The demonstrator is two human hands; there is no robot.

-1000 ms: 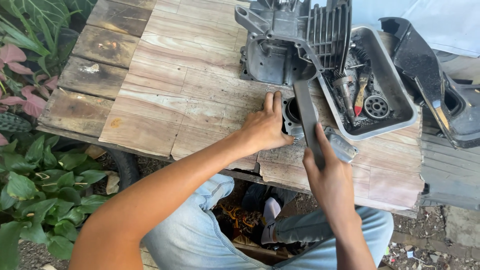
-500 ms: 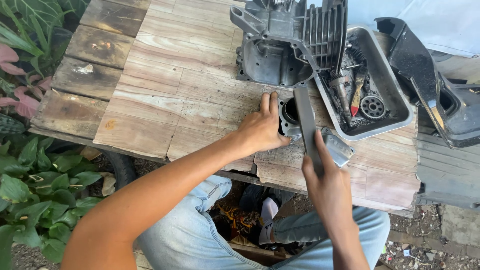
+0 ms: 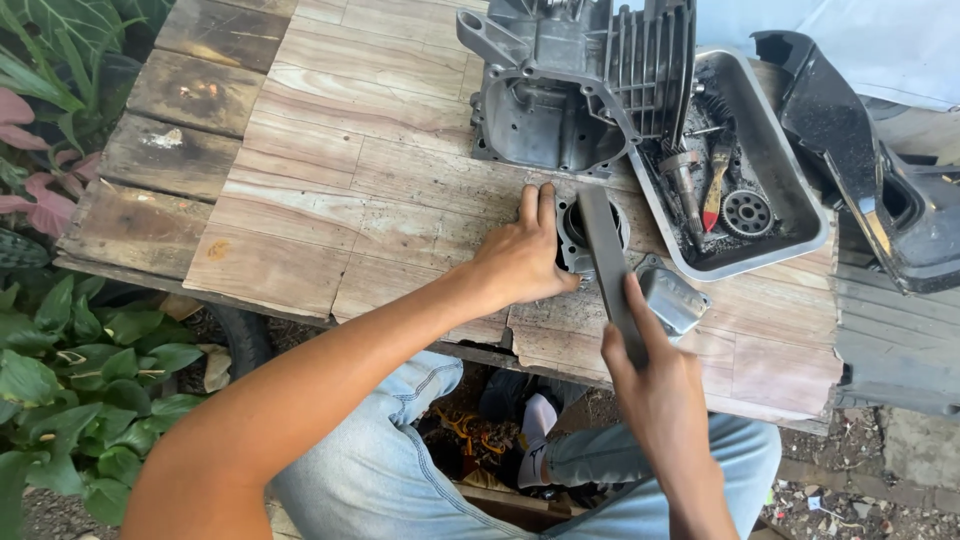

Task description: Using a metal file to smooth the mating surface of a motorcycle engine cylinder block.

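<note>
A flat grey metal bar (image 3: 603, 265) was gripped at its near end by the right hand (image 3: 655, 385), fingers closed round it and the thumb laid along its face. Its long axis ran from the near edge of the wooden table (image 3: 300, 200) away toward the engine casing (image 3: 570, 85). Its far end lay across a round metal part (image 3: 590, 232) near the table's near edge. That part was steadied from its left by the left hand (image 3: 520, 260), fingers together and pressed flat; this hand was the nearer.
</note>
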